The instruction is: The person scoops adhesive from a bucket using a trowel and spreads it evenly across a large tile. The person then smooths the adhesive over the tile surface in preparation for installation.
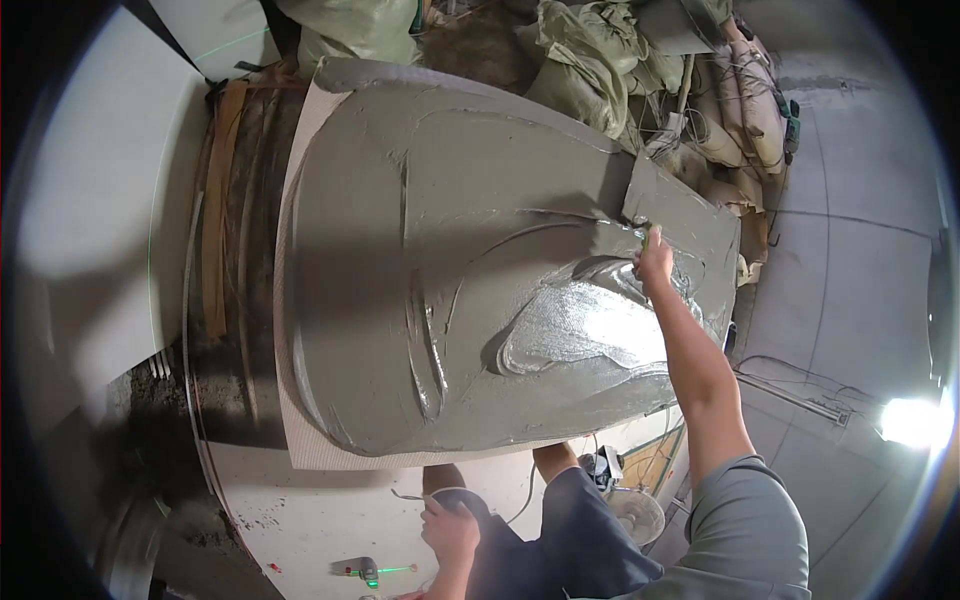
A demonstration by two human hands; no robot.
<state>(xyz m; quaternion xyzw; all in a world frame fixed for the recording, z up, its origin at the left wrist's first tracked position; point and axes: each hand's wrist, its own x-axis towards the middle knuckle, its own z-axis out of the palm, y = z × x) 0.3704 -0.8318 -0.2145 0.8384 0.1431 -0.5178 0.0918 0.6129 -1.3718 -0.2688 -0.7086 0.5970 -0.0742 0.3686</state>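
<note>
Concrete floor spreads below, at six o'clock, where the left hand (450,530) curls closed over the rim of a dark round bowl (462,497) by the knee. Farther up, at two o'clock, the right hand (655,262) is clamped on a trowel (668,205), blade pressed flat into the wet grey mortar (480,270) covering a large slab.

Trowel (660,205) handle hidden in the right hand (655,262); left hand's (450,530) object perhaps a bowl, mostly covered.

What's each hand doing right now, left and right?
Left hand: closed on the rim of a round container.
Right hand: closed on the trowel handle, blade on the wet mortar.
</note>
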